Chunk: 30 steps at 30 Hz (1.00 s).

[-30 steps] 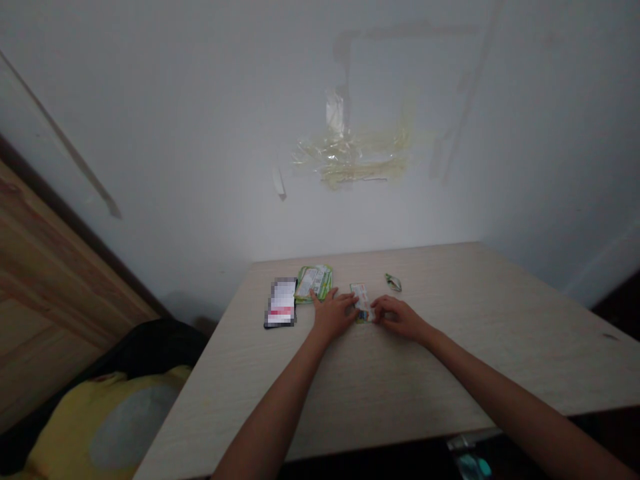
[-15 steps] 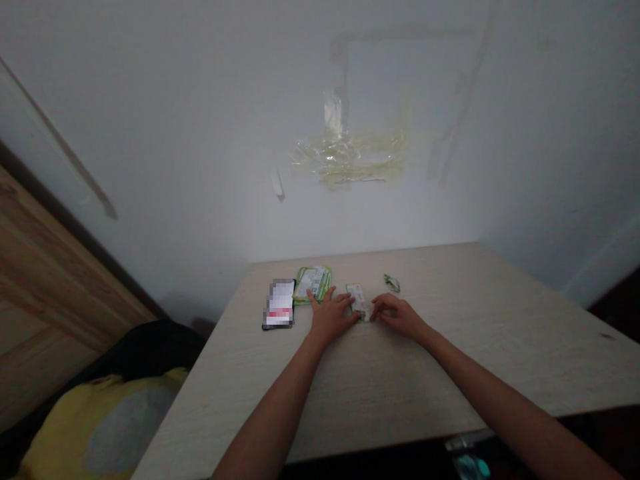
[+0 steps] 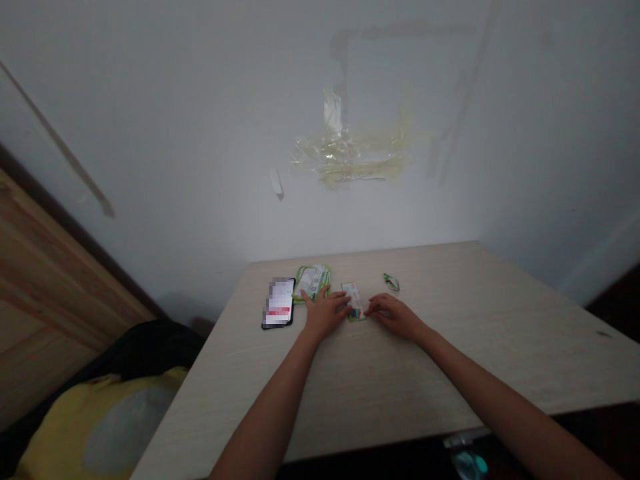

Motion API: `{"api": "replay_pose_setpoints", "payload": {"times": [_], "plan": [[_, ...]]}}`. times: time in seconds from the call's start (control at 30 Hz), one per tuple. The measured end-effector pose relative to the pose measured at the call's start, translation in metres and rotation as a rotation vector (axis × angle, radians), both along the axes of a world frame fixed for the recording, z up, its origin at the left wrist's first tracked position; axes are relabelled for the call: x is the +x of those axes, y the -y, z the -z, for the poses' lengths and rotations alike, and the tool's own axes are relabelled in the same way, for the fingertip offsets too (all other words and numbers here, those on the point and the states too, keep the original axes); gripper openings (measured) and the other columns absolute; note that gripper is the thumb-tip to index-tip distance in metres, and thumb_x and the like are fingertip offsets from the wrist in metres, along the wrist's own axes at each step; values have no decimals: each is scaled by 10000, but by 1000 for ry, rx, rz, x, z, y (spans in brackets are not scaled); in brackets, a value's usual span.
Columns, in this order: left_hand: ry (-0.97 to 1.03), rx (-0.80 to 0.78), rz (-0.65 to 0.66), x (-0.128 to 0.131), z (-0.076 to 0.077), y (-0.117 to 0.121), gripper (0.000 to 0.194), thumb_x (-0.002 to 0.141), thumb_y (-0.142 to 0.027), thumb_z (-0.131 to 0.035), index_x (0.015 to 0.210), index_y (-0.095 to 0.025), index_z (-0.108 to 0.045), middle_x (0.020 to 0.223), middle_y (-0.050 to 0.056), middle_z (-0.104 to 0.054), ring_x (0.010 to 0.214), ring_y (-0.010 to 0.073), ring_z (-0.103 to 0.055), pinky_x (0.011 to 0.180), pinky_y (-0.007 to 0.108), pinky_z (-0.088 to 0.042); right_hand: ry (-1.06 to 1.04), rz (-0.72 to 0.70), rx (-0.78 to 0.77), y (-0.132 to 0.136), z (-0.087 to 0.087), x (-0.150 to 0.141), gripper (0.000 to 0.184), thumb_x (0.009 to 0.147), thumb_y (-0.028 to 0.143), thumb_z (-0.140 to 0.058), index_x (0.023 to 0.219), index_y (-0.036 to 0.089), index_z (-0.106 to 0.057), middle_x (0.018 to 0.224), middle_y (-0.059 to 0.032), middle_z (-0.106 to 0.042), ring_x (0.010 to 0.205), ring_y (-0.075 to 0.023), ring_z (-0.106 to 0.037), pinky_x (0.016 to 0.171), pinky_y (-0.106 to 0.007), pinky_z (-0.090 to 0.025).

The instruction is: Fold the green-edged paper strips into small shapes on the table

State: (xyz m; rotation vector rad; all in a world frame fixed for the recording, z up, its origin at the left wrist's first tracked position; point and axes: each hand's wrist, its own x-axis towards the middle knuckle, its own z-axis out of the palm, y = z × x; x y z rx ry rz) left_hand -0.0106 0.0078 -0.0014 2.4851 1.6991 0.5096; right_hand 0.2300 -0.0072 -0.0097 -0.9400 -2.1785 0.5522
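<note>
A small flat printed card or packet (image 3: 354,299), white with coloured print toward its near end, lies on the table between my hands. My left hand (image 3: 324,317) is open, palm down with fingers spread; its right-hand fingers touch the card's left edge. The other fingers of that hand reach over the near part of a green and white packet stack (image 3: 313,280). My right hand (image 3: 397,317) is closed, its thumb and fingers curled together at the card's lower right edge. A crumpled green and white scrap (image 3: 391,282) lies beyond my right hand.
A phone (image 3: 280,303) with a lit, partly blurred screen lies left of the packets. The pale wooden table (image 3: 400,393) meets a wall with tape remnants (image 3: 350,157). Left of the table is a yellow and grey soft item (image 3: 120,420); a bottle (image 3: 470,463) shows below the front edge.
The card has shifted slightly left, and more of its coloured print shows. Both hands have moved a little left with it. The phone, packet stack and scrap stay in place.
</note>
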Motion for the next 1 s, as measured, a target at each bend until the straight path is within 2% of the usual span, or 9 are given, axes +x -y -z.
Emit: {"api": "replay_pose_setpoints", "payload": {"times": [0.33,0.5,0.7,1.0], "plan": [[13,-15,18,-3,0,-2,336,885,-542,-482,1194,-478,-598,1348,-63,-583,1390,342,-290,984,791,154,12,2,34,-2,3,1,182,875,154,-556,972,227,-691,1016,-67,-644,1059,-202,-573,957,-389,-461],[29,12,32,-3,4,-1,340,887,-545,-480,1207,-487,-581,1350,-68,-581,1390,345,-294,968,809,142,41,23,59,-3,6,1,220,873,176,-556,1054,235,-668,1117,-85,-633,1094,-214,-566,976,-414,-464],[26,15,59,-2,4,0,343,879,-544,-501,1203,-474,-585,1335,-59,-595,1406,325,-278,993,784,155,122,-22,123,-6,10,1,328,893,180,-536,1206,249,-608,1268,-75,-610,1230,-228,-484,1045,-452,-417],[82,17,71,-2,4,-1,335,840,-564,-558,1149,-444,-610,1348,-63,-582,1408,311,-280,984,782,174,234,27,187,-19,15,0,370,936,240,-490,1297,211,-564,1327,-108,-576,1256,-234,-488,1088,-480,-374]]}}
